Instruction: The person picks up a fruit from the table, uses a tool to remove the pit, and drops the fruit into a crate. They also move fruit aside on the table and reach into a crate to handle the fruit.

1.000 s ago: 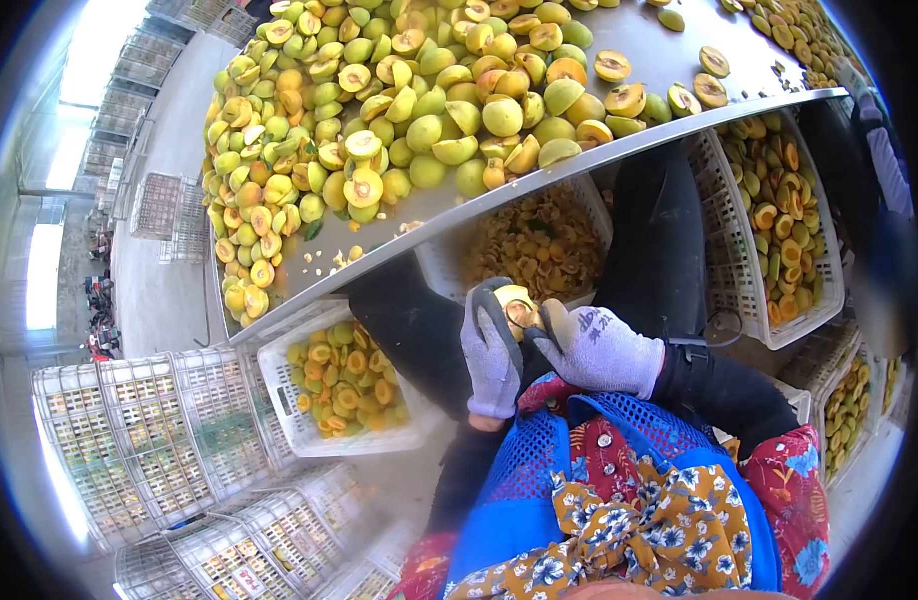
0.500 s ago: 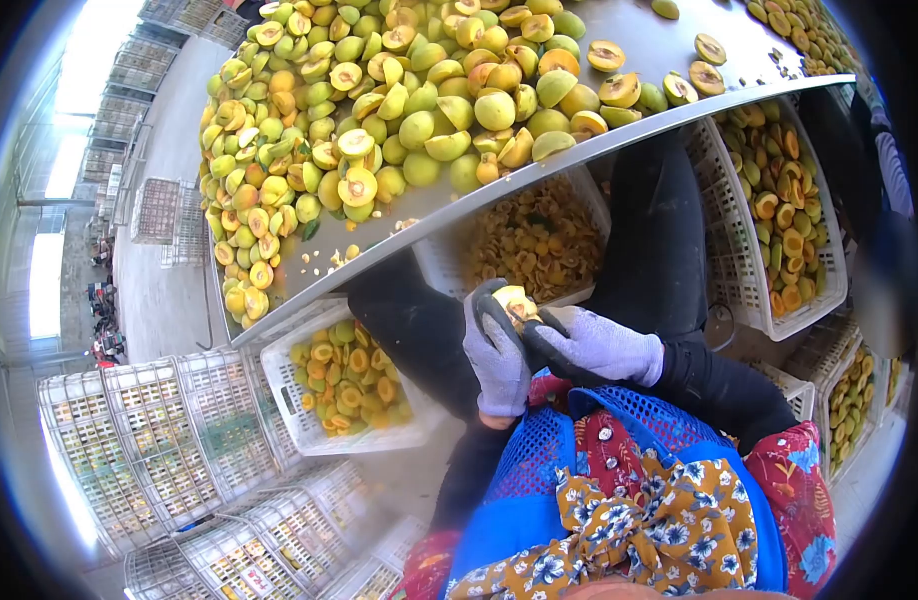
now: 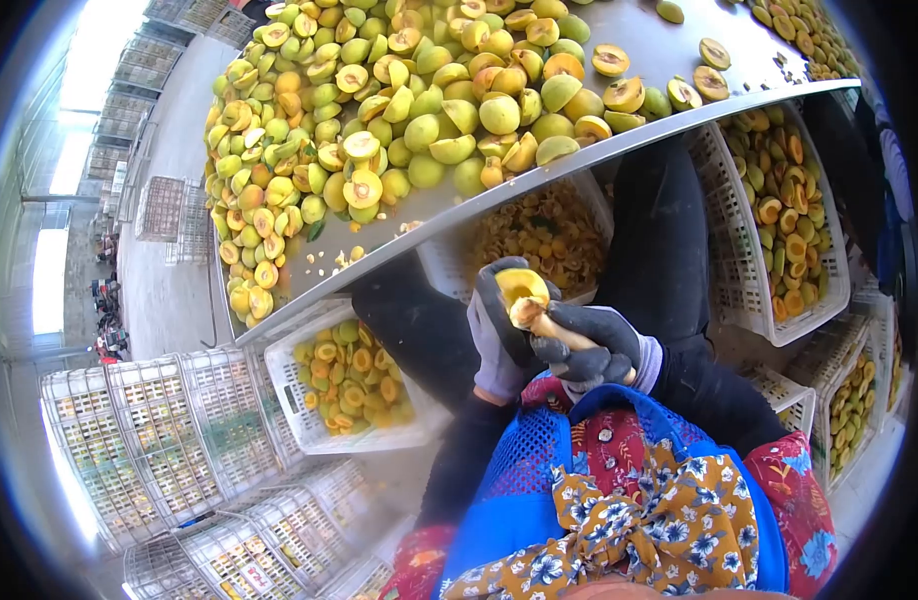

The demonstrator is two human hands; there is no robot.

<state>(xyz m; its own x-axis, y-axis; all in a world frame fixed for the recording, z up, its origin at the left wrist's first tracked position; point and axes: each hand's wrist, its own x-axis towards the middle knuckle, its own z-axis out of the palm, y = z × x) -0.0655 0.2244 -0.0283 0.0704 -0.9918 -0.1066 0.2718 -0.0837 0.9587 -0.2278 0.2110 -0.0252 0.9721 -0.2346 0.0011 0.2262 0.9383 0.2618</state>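
Both hands are gloved in light purple with dark palms, held together over the lap. My left hand (image 3: 501,325) is closed round a halved yellow-green fruit (image 3: 522,287), its hollowed cut face turned up. Fingers of my right hand (image 3: 597,345) wrap round a tool with a pale handle (image 3: 569,334), whose far end meets the fruit at a brownish, torn bit of flesh. Just beyond the hands, a crate of pale scraps (image 3: 539,232) sits below the metal table edge.
Many halved fruits (image 3: 419,130) cover the metal table (image 3: 364,248). Crates of fruit halves stand at left (image 3: 289,400) and right (image 3: 724,240). Stacked crates (image 3: 149,430) fill the lower left. Part of another person (image 3: 894,175) shows at the far right.
The right hand has turned over, bringing the tool's handle into view. The fruit's cut face now shows a cleaner hollow, and the left hand has lifted slightly.
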